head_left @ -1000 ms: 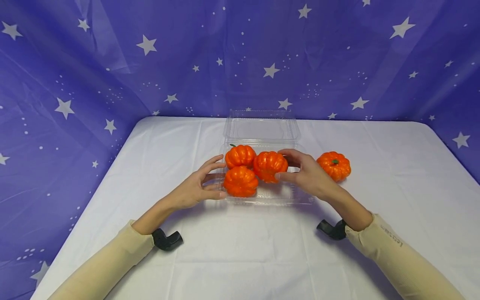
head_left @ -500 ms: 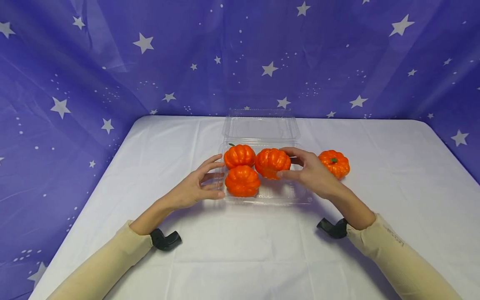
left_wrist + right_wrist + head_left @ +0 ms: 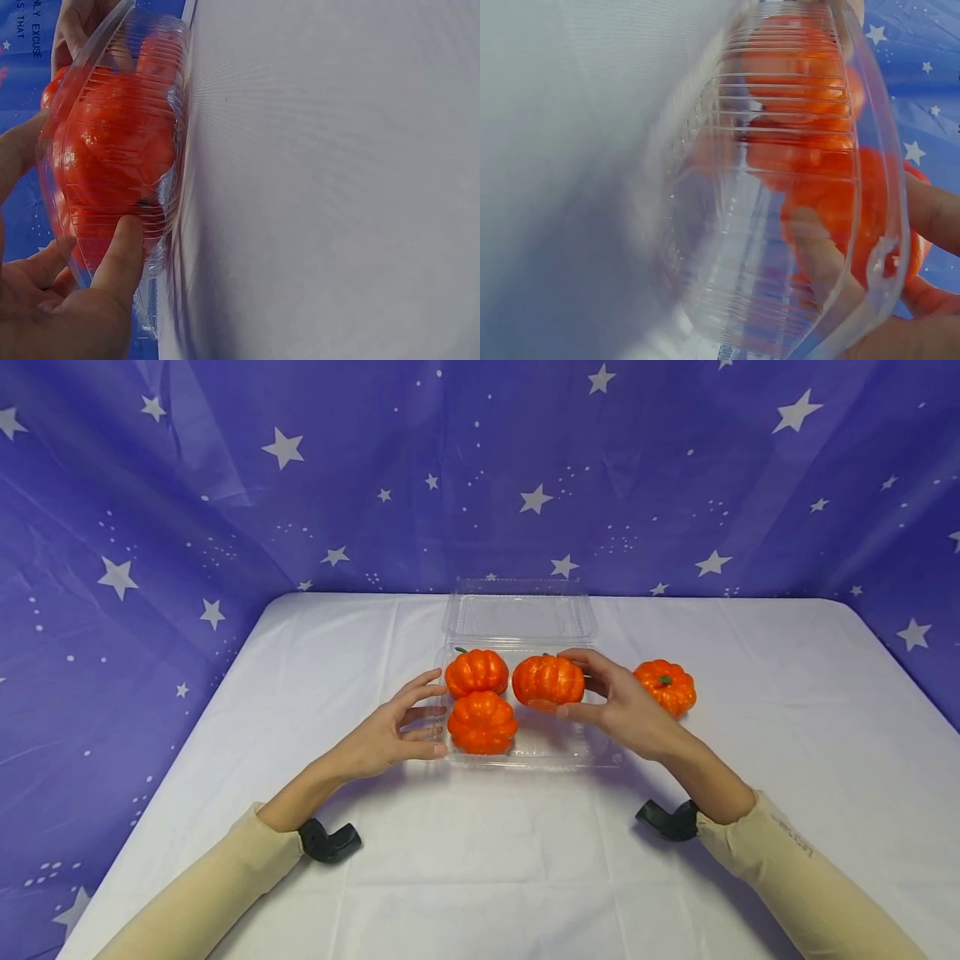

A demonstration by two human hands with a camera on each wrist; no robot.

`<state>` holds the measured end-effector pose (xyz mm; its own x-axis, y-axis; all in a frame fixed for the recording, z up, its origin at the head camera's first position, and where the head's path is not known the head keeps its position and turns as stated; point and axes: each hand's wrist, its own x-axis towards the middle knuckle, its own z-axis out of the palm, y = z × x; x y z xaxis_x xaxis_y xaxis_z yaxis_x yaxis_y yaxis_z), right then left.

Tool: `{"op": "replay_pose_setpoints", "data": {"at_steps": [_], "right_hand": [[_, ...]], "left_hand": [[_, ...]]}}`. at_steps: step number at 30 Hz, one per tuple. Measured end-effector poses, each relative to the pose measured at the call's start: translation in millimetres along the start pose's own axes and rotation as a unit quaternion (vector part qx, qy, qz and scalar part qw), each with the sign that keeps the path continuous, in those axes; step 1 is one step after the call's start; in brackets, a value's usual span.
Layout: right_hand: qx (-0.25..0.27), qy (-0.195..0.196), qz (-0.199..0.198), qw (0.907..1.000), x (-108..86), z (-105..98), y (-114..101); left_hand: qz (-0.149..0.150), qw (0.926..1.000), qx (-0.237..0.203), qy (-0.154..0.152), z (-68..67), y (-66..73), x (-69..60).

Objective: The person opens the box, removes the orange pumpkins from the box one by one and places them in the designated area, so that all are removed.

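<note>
White table (image 3: 480, 868) before starry purple backdrop (image 3: 375, 443) (right grip (image 3: 624, 703) around pumpkin (image 3: 547, 680), left grip (image 3: 384, 735) wide)

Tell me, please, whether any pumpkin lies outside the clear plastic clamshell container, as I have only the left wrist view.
Observer: Yes, the head view shows one green-stemmed pumpkin on the white tablecloth, to the right of the clear plastic clamshell container.
Operator: Thank you; could you tell me what is at its far edge?
Observer: Its clear lid is there, open.
Operator: And may I ask what the person's other hand is doing?
Observer: The right hand holds an orange pumpkin between thumb and fingers, as the right wrist view shows.
</note>
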<state>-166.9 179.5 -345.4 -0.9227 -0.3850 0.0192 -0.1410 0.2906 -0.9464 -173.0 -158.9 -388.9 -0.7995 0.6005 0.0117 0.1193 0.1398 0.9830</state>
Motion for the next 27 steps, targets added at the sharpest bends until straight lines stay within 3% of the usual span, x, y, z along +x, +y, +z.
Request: {"op": "replay_pose_setpoints", "data": {"at_steps": [10, 27], "right_hand": [[-0.011, 0.007, 0.003, 0.9999, -8.6, -3.1, -1.6], [0.028, 0.047, 0.021, 0.9983, -18.2, 3.1, -9.3]], "left_hand": [[0.0, 1.0, 0.001, 0.0, -0.1, 0.2, 0.0], [0.001, 1.0, -0.001, 0.002, -0.4, -1.6, 0.0]]}}
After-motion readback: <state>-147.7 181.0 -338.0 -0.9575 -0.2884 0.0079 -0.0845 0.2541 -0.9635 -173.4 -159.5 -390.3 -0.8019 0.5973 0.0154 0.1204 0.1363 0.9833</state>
